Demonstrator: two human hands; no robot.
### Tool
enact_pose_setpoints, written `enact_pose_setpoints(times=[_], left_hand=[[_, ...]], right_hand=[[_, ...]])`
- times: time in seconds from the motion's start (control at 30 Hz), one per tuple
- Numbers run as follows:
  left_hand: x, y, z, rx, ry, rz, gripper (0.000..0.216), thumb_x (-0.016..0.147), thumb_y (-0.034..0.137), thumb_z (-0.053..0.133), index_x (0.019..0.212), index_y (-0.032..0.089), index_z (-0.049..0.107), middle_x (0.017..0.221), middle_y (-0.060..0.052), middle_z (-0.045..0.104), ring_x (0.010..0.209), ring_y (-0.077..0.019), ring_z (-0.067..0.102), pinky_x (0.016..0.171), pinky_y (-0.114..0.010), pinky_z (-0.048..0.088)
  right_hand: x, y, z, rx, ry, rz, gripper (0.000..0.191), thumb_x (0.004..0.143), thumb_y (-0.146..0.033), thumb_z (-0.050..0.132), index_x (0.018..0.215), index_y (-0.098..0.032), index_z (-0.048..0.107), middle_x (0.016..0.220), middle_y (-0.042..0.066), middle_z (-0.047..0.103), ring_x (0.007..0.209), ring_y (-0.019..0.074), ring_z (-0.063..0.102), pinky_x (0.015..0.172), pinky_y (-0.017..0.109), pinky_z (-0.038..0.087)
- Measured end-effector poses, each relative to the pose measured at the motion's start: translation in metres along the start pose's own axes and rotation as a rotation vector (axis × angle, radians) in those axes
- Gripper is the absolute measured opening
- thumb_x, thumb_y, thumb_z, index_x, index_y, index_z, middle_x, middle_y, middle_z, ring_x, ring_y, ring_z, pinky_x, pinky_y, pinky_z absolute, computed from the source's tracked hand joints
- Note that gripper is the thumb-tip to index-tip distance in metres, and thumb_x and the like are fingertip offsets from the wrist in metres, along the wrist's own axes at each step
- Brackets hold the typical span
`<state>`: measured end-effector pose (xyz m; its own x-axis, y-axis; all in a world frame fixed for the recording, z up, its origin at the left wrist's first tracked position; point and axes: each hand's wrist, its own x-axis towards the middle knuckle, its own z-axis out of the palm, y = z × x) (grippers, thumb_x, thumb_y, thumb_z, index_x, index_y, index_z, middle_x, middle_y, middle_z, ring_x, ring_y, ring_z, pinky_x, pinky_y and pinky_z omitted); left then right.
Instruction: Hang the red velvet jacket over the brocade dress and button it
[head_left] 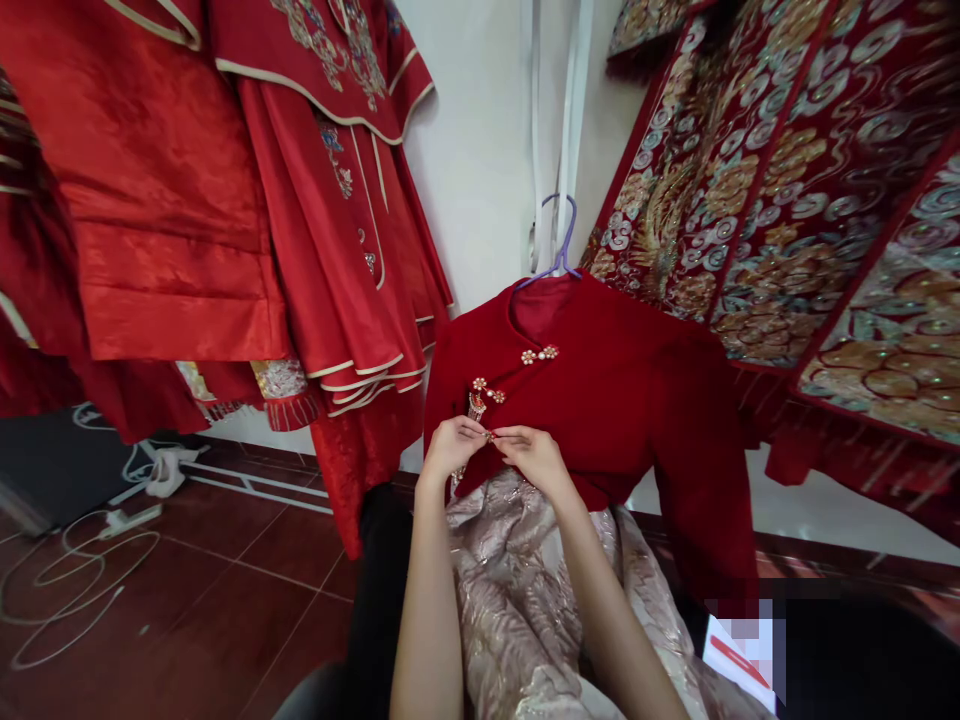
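A dark red velvet jacket (607, 390) hangs on a purple hanger (568, 235), above a shiny silvery-pink brocade skirt (510, 570). Beaded flower clasps run down its slanted front: an upper clasp (540, 355) fastened at the neck, a second clasp (489, 392) below it with a beaded tassel (475, 406). Lower down, my left hand (452, 447) and my right hand (535, 458) meet at a small beaded clasp (490, 437). The fingertips of both are pinched on it from either side, partly covering it. Whether this clasp is fastened I cannot tell.
Red garments (337, 230) with cream piping hang at left, an embroidered red robe (772, 220) at right. White rack poles (570, 110) stand behind the jacket. White cables (67, 560) and a white shoe (171, 470) lie on the tiled floor (210, 620). A lit screen (739, 645) shows lower right.
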<state>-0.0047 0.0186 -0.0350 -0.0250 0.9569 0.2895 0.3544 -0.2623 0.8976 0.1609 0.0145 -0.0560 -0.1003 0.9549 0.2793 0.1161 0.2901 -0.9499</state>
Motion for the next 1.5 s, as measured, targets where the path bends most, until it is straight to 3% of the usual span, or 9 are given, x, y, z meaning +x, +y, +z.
enact_pose_setpoints(times=[0.1, 0.27, 0.43, 0.57, 0.67, 0.83, 1.13, 1.5], left_hand=[[0.001, -0.001, -0.005, -0.007, 0.027, 0.020, 0.022, 0.063, 0.004, 0.068, 0.083, 0.011, 0.068, 0.082, -0.007, 0.071, 0.073, -0.0138, 0.065, 0.068, -0.024, 0.053], [-0.001, 0.001, -0.007, 0.008, -0.068, 0.035, 0.022, 0.067, 0.008, 0.068, 0.089, 0.011, 0.070, 0.088, -0.010, 0.072, 0.080, -0.0163, 0.067, 0.076, -0.027, 0.053], [-0.004, 0.005, -0.004, 0.114, -0.047, 0.034, 0.016, 0.075, 0.015, 0.064, 0.088, 0.013, 0.072, 0.083, -0.010, 0.073, 0.077, -0.0183, 0.068, 0.074, -0.028, 0.052], [-0.004, 0.002, -0.005, -0.041, -0.090, -0.011, 0.014, 0.072, 0.012, 0.065, 0.084, 0.012, 0.071, 0.081, -0.010, 0.073, 0.076, -0.0179, 0.068, 0.073, -0.029, 0.054], [-0.003, -0.002, -0.006, -0.160, -0.095, -0.030, 0.016, 0.067, 0.020, 0.073, 0.080, 0.011, 0.071, 0.076, -0.009, 0.073, 0.071, -0.0172, 0.068, 0.071, -0.029, 0.054], [-0.002, -0.005, -0.006, -0.111, -0.050, 0.047, 0.023, 0.065, 0.031, 0.076, 0.079, 0.012, 0.071, 0.076, -0.009, 0.073, 0.070, -0.0176, 0.067, 0.069, -0.028, 0.052], [-0.003, -0.006, -0.006, -0.125, -0.101, 0.065, 0.027, 0.062, 0.031, 0.078, 0.081, 0.012, 0.070, 0.080, -0.009, 0.073, 0.077, -0.0190, 0.068, 0.075, -0.030, 0.053], [-0.005, -0.002, -0.006, -0.089, -0.089, 0.104, 0.025, 0.064, 0.031, 0.077, 0.078, 0.013, 0.066, 0.071, -0.005, 0.069, 0.068, -0.0150, 0.065, 0.068, -0.027, 0.053]], right_hand=[[0.001, 0.001, 0.000, -0.008, -0.006, 0.010, 0.028, 0.072, -0.031, 0.066, 0.095, -0.016, 0.073, 0.089, 0.007, 0.075, 0.080, 0.0196, 0.071, 0.066, 0.028, 0.058], [0.001, 0.002, 0.000, -0.025, -0.008, -0.016, 0.026, 0.074, -0.031, 0.065, 0.094, -0.017, 0.073, 0.090, 0.007, 0.074, 0.082, 0.0210, 0.071, 0.068, 0.031, 0.059], [0.000, 0.001, 0.000, -0.028, -0.016, -0.021, 0.028, 0.075, -0.032, 0.064, 0.096, -0.016, 0.072, 0.093, 0.008, 0.074, 0.084, 0.0214, 0.071, 0.071, 0.033, 0.060], [0.000, 0.001, -0.001, -0.041, -0.008, -0.013, 0.026, 0.075, -0.031, 0.063, 0.094, -0.017, 0.072, 0.092, 0.008, 0.074, 0.084, 0.0216, 0.071, 0.070, 0.033, 0.060], [0.000, 0.001, -0.001, -0.036, 0.000, -0.009, 0.025, 0.077, -0.033, 0.062, 0.094, -0.017, 0.072, 0.093, 0.008, 0.074, 0.085, 0.0217, 0.071, 0.071, 0.034, 0.060], [0.000, 0.001, 0.000, -0.038, 0.005, -0.009, 0.026, 0.077, -0.033, 0.061, 0.095, -0.018, 0.072, 0.095, 0.007, 0.074, 0.085, 0.0214, 0.071, 0.075, 0.036, 0.060], [-0.001, 0.001, -0.001, -0.028, 0.004, 0.010, 0.025, 0.077, -0.032, 0.061, 0.095, -0.018, 0.072, 0.095, 0.007, 0.074, 0.087, 0.0209, 0.071, 0.077, 0.035, 0.059], [0.000, 0.001, 0.001, -0.052, 0.014, -0.010, 0.023, 0.076, -0.029, 0.062, 0.093, -0.017, 0.071, 0.093, 0.007, 0.074, 0.082, 0.0189, 0.070, 0.076, 0.033, 0.059]])
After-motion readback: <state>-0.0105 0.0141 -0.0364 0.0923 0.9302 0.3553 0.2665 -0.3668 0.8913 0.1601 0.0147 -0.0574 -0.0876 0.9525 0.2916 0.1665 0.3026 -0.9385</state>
